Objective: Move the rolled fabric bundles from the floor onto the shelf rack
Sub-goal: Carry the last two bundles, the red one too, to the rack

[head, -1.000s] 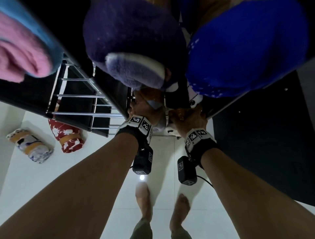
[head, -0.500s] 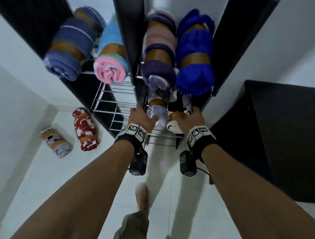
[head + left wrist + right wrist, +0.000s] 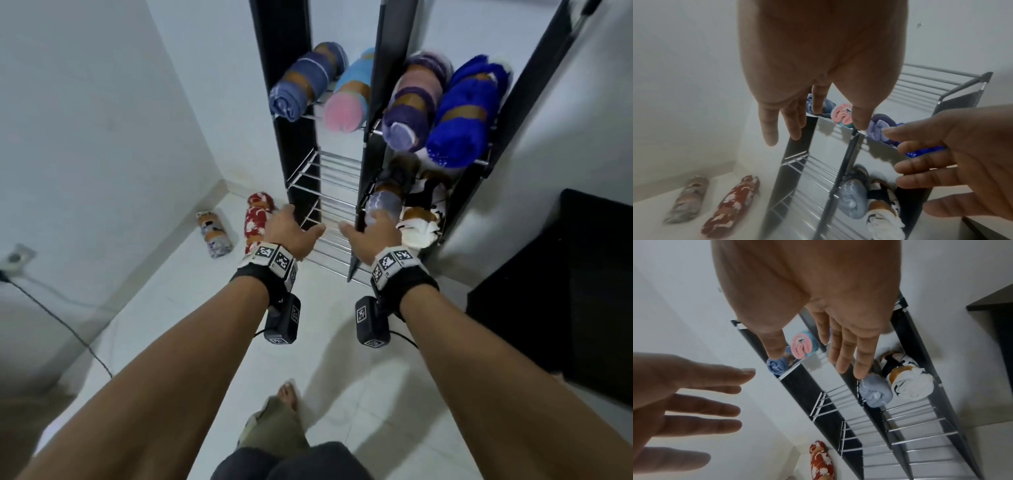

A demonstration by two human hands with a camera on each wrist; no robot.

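Note:
A black shelf rack with metal rod shelves stands against the wall. Its upper shelf carries several rolled bundles, among them a pink one and a bright blue one. On the shelf below lie a pale blue bundle and a white and brown bundle. Two bundles lie on the floor at the left: a red floral one and a grey patterned one. My left hand and right hand hover in front of the rack, fingers spread, holding nothing.
A dark cabinet stands at the right. A wall socket with a black cable sits low on the left wall. My bare foot is on the white tiled floor.
Both hands have let go of the pale blue and white bundles on the lower right shelf and pulled back, open. The view has drawn away from the rack.

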